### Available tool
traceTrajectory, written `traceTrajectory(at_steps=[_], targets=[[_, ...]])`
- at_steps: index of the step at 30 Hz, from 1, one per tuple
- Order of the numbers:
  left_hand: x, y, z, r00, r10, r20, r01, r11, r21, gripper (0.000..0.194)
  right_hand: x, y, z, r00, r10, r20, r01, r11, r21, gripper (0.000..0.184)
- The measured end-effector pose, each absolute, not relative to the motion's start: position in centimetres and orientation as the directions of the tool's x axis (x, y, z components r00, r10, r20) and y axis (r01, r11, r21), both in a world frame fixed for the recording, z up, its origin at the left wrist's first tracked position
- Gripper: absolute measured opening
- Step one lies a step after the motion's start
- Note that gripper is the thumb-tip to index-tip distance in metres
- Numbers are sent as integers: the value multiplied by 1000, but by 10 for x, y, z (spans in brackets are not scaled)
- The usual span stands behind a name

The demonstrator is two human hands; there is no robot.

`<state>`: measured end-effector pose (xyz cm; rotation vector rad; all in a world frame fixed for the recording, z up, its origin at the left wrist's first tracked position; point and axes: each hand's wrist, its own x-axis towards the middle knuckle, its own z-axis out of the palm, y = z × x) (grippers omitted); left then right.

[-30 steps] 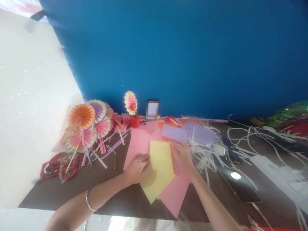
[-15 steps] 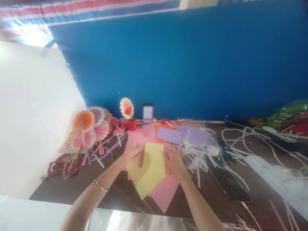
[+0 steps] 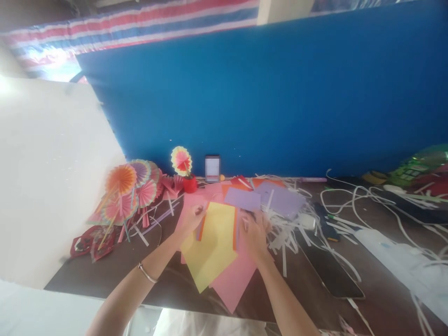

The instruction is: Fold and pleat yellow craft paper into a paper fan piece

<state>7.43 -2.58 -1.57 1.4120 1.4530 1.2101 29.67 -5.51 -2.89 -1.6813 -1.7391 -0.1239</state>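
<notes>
A yellow paper sheet lies on top of a stack with orange and purple edges, over pink sheets on a dark table. My left hand pinches the stack's upper left corner and lifts it a little. My right hand grips the stack's right edge. A lilac sheet lies just beyond the yellow one.
Colourful paper fans and a red pot with a fan stand at the left. A small phone leans on the blue wall. White paper strips, a dark tablet and cables crowd the right.
My left hand has moved from the yellow sheet's left edge up to its top left corner and raised it. The view has tilted upward, showing a striped cloth above the wall.
</notes>
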Motion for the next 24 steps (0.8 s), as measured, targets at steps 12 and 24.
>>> traceTrajectory(at_steps=[12,24], targets=[[-23,-16,-17,-352,914,203,419,-40,907,29,294,-55,-32,86,837,540,840,231,-491,30],[-35,-15,-33,-388,852,353,524,-111,844,31,285,-70,-21,-504,799,327,642,600,-476,33]])
